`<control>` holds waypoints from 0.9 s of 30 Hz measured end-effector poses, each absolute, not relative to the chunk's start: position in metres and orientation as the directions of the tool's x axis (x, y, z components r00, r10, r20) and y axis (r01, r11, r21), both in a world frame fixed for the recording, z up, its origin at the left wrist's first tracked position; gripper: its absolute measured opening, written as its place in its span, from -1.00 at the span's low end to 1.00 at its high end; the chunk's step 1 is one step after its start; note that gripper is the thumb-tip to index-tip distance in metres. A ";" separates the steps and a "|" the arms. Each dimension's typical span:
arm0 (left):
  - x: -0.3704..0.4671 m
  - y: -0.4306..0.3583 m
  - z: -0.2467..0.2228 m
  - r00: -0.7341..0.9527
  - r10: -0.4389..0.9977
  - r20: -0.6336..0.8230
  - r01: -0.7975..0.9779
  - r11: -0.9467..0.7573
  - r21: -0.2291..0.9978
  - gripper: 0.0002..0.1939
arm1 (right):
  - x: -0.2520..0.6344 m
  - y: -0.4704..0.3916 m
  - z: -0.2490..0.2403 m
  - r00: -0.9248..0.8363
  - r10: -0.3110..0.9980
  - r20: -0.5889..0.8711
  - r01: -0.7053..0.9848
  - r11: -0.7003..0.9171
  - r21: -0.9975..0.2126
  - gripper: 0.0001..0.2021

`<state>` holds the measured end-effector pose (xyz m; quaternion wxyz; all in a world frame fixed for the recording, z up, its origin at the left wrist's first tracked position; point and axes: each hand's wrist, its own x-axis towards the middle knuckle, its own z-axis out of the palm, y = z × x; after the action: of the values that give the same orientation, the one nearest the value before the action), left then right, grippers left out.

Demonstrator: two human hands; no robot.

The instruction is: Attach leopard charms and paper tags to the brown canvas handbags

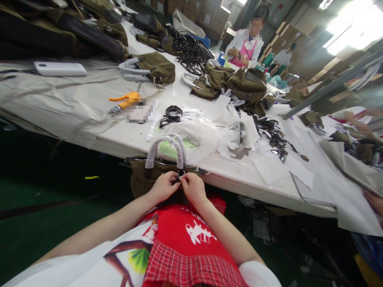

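Both hands (180,185) pinch at the bag's ring (181,173); red apron (191,229) shows white lettering, too small to read

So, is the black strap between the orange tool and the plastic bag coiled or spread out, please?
Coiled: the black strap lies in round, overlapping loops.

- Wht tbl (122,137), wrinkled at L
- wht device (61,69), far L
- orange tool (128,100)
- blk strap coil (172,114) nr plastic bag (199,137)
- olive bags (158,67) w/ wrapped handles (131,68)
- loose sheets (269,167)
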<state>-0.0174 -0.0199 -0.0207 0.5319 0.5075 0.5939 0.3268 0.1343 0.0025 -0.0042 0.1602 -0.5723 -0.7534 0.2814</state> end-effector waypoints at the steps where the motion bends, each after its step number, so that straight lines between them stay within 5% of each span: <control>1: -0.018 -0.020 -0.020 0.082 0.954 -0.289 0.270 0.257 0.928 -0.71 | 0.134 0.002 -0.004 -0.293 0.953 -0.081 0.775 0.187 -0.603 -0.86; 15: -0.012 -0.015 -0.021 0.043 0.930 -0.365 -0.034 0.367 0.930 -0.71 | 0.139 0.004 -0.003 -0.260 0.964 -0.047 0.728 0.164 -0.666 -0.85; 27: -0.009 -0.016 -0.025 0.078 0.967 -0.242 0.152 0.229 0.962 -0.83 | 0.131 -0.004 -0.002 -0.338 0.941 -0.037 0.800 0.266 -0.538 -0.83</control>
<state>-0.0094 -0.0164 -0.0255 0.5426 0.4944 0.5657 0.3758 0.1314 -0.0043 -0.0023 0.1469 -0.5564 -0.7819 0.2397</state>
